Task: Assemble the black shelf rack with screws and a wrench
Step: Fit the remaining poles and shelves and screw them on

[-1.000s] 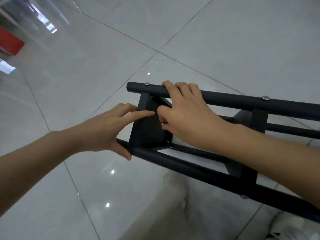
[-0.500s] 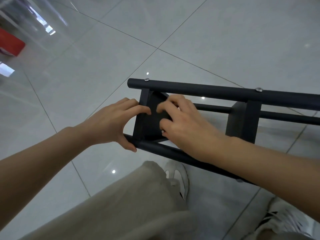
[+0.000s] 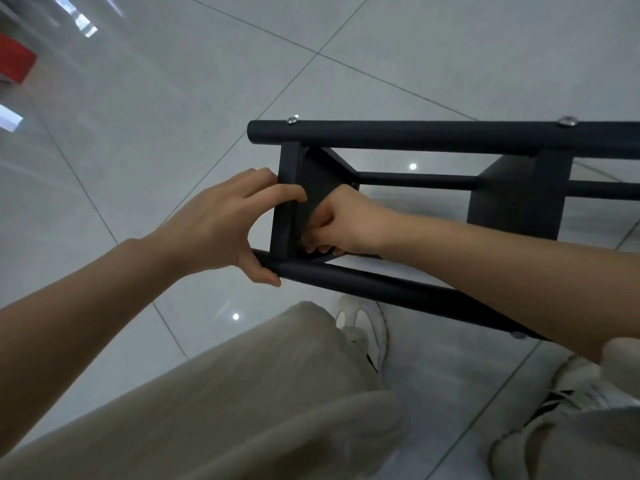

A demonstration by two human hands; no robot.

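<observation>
Left hand [image 3: 221, 223] grips black rack [image 3: 415, 137] end; right hand [image 3: 341, 220] curled at lower corner.

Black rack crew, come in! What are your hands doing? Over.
Left hand grips black rack at its end panel, thumb against lower tube. Right hand fingers curled at panel's lower corner, contents hidden. No wrench in view.

The shelf rack [image 3: 415, 136] looks matt black metal with shiny silver screws [image 3: 567, 121], above a glossy tiled floor [image 3: 173, 116] and beige cloth trousers [image 3: 242, 393].

one rack [image 3: 415, 136] — two hands [image 3: 221, 223], two shoes [image 3: 367, 327].
</observation>
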